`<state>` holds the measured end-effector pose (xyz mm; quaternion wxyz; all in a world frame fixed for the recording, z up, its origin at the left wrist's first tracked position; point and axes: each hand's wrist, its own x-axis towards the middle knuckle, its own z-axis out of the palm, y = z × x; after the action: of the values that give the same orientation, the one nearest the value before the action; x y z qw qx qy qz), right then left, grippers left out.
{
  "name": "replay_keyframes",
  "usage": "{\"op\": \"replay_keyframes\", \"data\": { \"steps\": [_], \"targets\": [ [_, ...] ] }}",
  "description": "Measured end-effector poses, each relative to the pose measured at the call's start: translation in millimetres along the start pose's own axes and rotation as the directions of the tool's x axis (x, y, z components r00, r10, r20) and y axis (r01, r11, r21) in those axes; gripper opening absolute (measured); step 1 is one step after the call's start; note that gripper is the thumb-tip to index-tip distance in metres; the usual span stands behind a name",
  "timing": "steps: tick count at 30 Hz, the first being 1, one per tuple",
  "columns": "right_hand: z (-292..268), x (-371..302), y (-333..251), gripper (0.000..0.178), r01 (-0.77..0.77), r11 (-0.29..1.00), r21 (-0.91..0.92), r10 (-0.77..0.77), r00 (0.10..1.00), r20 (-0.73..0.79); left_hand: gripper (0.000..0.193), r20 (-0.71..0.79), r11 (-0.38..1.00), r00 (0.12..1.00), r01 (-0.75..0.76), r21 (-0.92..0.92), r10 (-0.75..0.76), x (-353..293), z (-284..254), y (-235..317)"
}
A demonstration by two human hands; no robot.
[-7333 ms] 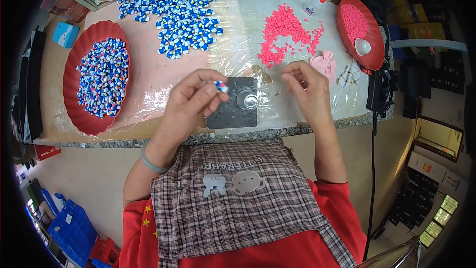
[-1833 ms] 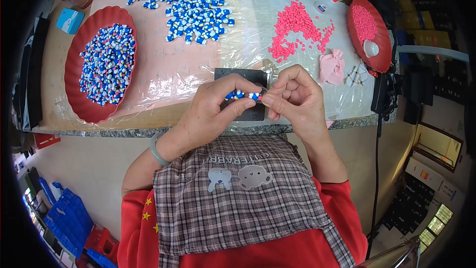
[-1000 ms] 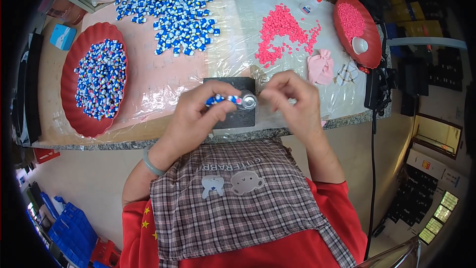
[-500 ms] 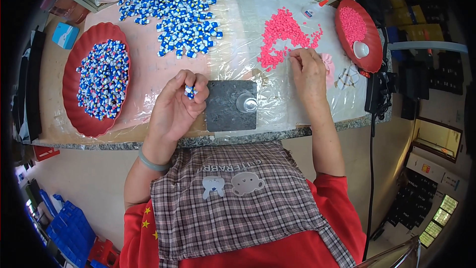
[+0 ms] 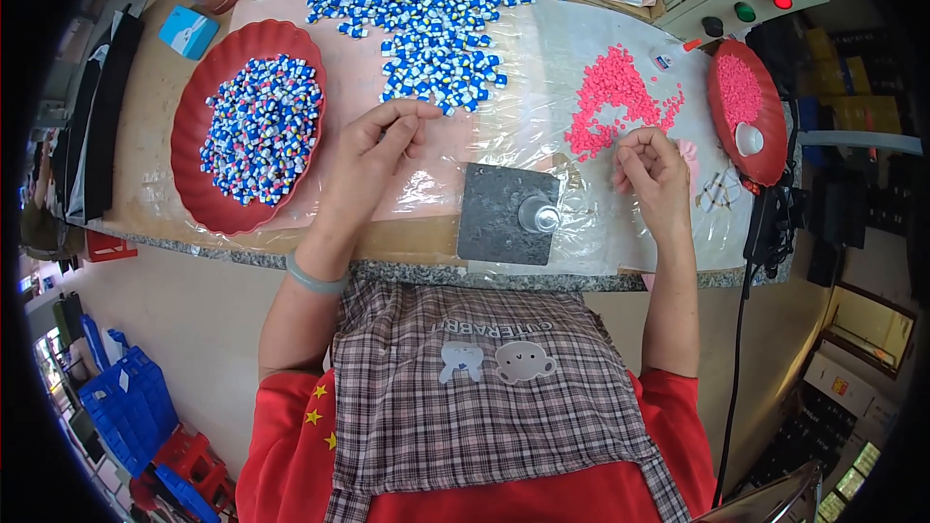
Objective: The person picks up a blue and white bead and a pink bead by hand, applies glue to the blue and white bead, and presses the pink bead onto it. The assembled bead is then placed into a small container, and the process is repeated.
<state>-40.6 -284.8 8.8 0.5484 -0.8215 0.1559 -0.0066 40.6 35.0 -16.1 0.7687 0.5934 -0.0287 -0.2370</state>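
Note:
My left hand (image 5: 373,150) is at the near edge of a pile of small blue-and-white pieces (image 5: 446,53). Its index finger stretches to the nearest pieces, with the thumb bent below it and the other fingers curled. Whatever the hand holds is hidden. My right hand (image 5: 654,174) is raised at the near side of a heap of tiny pink pieces (image 5: 620,82). Thumb and fingers are bent together, and anything between them is too small to make out. Between the hands lies a dark square slab (image 5: 494,218) bearing a small clear round dish (image 5: 539,215).
A red scalloped bowl (image 5: 189,179) of blue-and-white pieces stands left. At the far right, a red dish (image 5: 770,150) holds pink pieces and a white cup (image 5: 748,139). A small red-tipped bottle (image 5: 665,60) lies behind the pink heap. A black cable (image 5: 741,368) hangs right.
My left hand has moved from beside the slab to the blue-and-white pile; the piece seen in its fingers no longer shows. My right hand has drawn slightly back from the pink heap. The view has shifted.

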Motion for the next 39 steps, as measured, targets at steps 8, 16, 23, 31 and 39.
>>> {"op": "replay_keyframes", "data": {
  "steps": [8,16,23,31,39],
  "targets": [
    [-11,-13,7,0.014,-0.176,0.905,0.386,0.074,0.961,0.265,0.018,0.2,0.334,0.86,-0.382,0.861,0.469,16,16,3],
    [-1,-23,5,0.011,-0.265,0.865,0.426,0.098,0.923,0.373,0.018,0.36,-0.007,0.806,-0.405,0.914,0.47,24,19,2],
    [9,-28,8,0.006,-0.225,0.838,0.497,0.066,0.946,0.316,0.015,0.35,0.008,0.792,-0.408,0.913,0.5,31,20,-1],
    [7,-31,11,0.013,-0.304,0.759,0.575,0.079,0.92,0.383,0.015,0.059,0.794,0.961,-0.258,0.55,0.271,19,23,1],
    [10,-37,7,0.012,-0.291,0.805,0.516,0.088,0.92,0.381,0.018,0.164,0.984,0.986,0.023,-0.177,0.007,-3,28,1]
  ]
}}
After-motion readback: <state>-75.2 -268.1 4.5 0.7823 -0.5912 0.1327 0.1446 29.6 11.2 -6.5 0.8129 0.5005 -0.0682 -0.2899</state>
